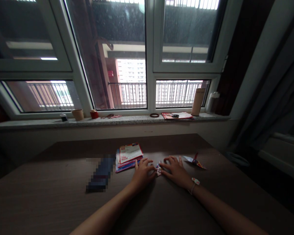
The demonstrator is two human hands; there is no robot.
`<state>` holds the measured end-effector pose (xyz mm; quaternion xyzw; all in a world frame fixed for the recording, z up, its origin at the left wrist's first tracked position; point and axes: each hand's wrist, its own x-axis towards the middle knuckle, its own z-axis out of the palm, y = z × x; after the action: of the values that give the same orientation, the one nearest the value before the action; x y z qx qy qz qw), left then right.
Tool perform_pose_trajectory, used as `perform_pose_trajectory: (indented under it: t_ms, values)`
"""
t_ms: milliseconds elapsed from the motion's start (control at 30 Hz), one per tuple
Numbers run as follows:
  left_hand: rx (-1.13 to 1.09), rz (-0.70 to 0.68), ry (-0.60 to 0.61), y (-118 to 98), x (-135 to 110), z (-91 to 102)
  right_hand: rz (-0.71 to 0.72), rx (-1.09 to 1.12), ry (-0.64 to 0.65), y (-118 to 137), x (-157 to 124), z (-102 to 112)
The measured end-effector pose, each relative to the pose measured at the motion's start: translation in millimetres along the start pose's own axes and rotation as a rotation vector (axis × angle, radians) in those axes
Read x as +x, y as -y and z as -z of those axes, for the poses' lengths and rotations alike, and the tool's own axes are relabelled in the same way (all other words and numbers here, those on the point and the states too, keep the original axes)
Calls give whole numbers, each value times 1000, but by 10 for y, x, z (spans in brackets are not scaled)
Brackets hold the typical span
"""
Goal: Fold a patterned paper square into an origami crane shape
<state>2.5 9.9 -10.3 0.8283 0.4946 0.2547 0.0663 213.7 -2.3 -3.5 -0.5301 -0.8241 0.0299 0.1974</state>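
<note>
My left hand (142, 173) and my right hand (175, 169) rest on a dark wooden table (63, 202), fingertips meeting over a small folded piece of patterned paper (158, 170). Both hands pinch and press that paper against the tabletop. A bracelet with a small charm sits on my right wrist. A finished folded paper figure (194, 162) lies just right of my right hand. A stack of red and white printed sheets (128, 156) lies just beyond my left hand.
A dark flat object (101, 174), blurred out, lies left of the stack. The stone window sill (39, 123) holds a paper cup (77, 114), a red pot (94, 114), leaflets with scissors (176, 115), a tall tan flask (197, 101) and a white bottle (212, 102). Curtain at right.
</note>
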Motion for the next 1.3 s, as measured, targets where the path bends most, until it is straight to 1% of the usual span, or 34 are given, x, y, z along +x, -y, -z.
perform_pose_trajectory:
  t_ms: [167,367,500,633,800,967,1167,1300]
  values:
    - [-19,-1,21,12,8,-1,18,-16,-19,-19,-2,-33]
    - [-38,-14,34,-7,2,23,2,5,-35,-20,2,-49]
    - [-31,-25,34,4,1,12,-16,81,-57,-2,2,-34]
    - [-19,-26,30,24,2,-14,-47,172,-122,22,5,-11]
    - [-19,-23,33,29,4,-22,32,214,-98,27,15,-8]
    - [-21,-21,38,22,6,-18,76,232,-72,1,21,-18]
    - [-25,-13,50,5,5,0,134,146,-74,-5,25,-19]
    - [-29,-11,53,0,2,12,143,101,-66,10,21,1]
